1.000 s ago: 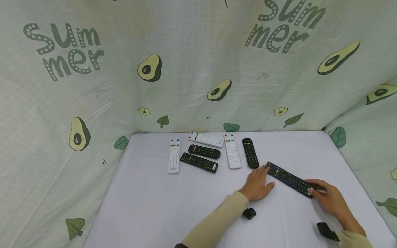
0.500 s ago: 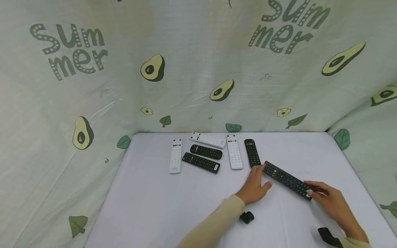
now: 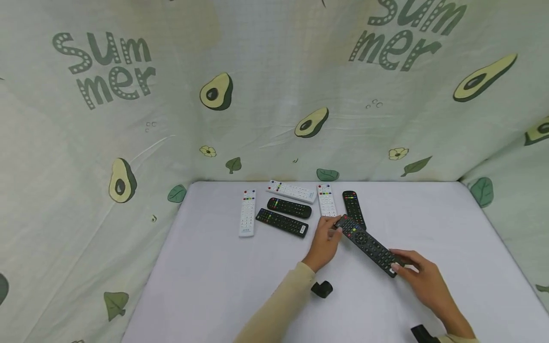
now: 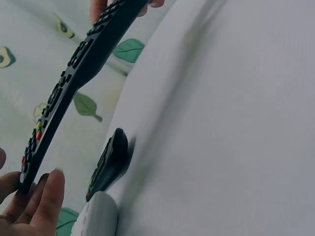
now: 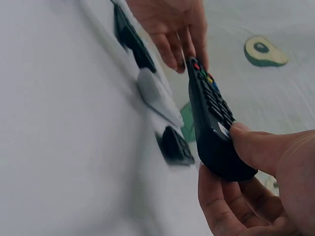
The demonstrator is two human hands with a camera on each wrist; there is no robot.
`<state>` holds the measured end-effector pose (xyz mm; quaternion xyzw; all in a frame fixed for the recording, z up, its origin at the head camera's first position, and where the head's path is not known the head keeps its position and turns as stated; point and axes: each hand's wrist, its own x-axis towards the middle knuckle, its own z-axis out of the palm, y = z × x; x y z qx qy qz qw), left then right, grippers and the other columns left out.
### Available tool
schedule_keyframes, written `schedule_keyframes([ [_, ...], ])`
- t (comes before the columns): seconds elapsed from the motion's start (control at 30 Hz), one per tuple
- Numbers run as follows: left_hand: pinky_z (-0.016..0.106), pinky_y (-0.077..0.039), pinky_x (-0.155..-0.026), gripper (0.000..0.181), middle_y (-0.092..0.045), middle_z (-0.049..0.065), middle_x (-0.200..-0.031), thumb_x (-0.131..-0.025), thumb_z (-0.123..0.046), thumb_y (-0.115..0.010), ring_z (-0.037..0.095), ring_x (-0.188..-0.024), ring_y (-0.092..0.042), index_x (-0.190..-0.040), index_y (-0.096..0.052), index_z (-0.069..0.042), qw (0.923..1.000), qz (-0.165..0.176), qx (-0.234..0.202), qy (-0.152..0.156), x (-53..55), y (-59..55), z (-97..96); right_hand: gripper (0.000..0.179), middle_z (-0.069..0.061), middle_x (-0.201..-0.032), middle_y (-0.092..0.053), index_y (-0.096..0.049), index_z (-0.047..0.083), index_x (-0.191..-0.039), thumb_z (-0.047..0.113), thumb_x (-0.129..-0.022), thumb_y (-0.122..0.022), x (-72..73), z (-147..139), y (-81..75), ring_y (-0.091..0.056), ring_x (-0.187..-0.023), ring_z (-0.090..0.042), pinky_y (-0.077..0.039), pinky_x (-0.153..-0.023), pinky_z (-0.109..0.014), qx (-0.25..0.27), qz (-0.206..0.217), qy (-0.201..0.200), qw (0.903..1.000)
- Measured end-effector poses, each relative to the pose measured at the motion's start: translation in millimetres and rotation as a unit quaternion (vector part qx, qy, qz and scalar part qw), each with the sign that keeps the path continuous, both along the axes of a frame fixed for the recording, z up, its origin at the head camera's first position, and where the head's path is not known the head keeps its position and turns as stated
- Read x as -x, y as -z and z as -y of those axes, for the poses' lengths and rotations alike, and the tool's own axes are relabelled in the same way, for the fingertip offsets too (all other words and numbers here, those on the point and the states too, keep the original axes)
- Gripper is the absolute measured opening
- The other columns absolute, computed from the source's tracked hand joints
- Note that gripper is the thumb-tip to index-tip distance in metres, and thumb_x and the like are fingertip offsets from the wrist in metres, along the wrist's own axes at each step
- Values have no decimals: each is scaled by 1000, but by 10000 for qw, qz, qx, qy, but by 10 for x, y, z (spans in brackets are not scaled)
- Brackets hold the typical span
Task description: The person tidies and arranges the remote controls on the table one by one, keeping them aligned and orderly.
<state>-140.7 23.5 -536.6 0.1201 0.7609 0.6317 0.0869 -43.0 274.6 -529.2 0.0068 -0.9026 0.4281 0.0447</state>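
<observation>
Black remote [image 3: 370,247] held above table [image 3: 201,286]. Left hand [image 3: 323,244]: grip pinching its red-button end. Right hand [image 3: 422,278]: grip pinching its opposite end. Six other remotes [image 3: 281,223] lie beyond.

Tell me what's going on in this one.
A person's left hand and right hand hold a long black remote raised above the white-covered table. The left is at the end with the red button; the right pinches the end with the white label. Three white remotes and three other black remotes lie toward the table's far edge.
</observation>
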Motion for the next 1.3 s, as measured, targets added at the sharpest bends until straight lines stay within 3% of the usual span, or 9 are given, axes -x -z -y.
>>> schedule_keyframes([
  [0.23, 27, -64, -85, 34, -54, 8, -125, -110, -3, -50, 9, -101, -58, -141, -63, 3, 9982, 59, -364, -481, 67, -21, 310, 43, -17, -126, -71, -67, 3, -136, 11, -95, -80, -3, 414, 3, -55, -100, 10, -58, -78, -16, 242, 421, -177, 9987],
  [0.4, 27, -64, -80, 32, -56, 11, -119, -110, -3, -50, 12, -92, -65, -137, -65, 4, 9975, 102, -471, -522, 79, 11, 527, 47, -13, -120, -71, -67, 3, -135, 8, -92, -82, -26, 651, 21, -61, -99, -2, -60, -76, -21, 584, 589, -388, 9958],
  [0.73, 30, -65, -79, 29, -59, 16, -122, -109, -2, -52, 21, -97, -72, -134, -67, 4, 9954, 244, -516, -764, 53, 83, 891, 57, -16, -122, -65, -61, -1, -142, 7, -90, -83, -18, 1066, 26, -64, -106, -21, -61, -79, -24, 1507, 1420, -893, 9743],
  [0.97, 30, -65, -79, 29, -60, 18, -126, -110, -3, -51, 21, -95, -74, -132, -69, 2, 9944, 371, -403, -899, 31, 94, 1145, 62, -18, -121, -61, -57, -2, -146, 5, -89, -82, 8, 1323, 65, -64, -102, -21, -62, -80, -24, 1932, 1488, -1290, 9612],
  [1.3, 28, -61, -74, 27, -69, 18, -129, -109, -9, -55, 14, -93, -70, -127, -72, 0, 9882, 630, -28, -1395, -7, 139, 1425, 82, -20, -122, -60, -40, -3, -157, 8, -89, -84, 7, 1731, 160, -66, -98, -19, -63, -80, -26, 2141, 1583, -2155, 9395],
])
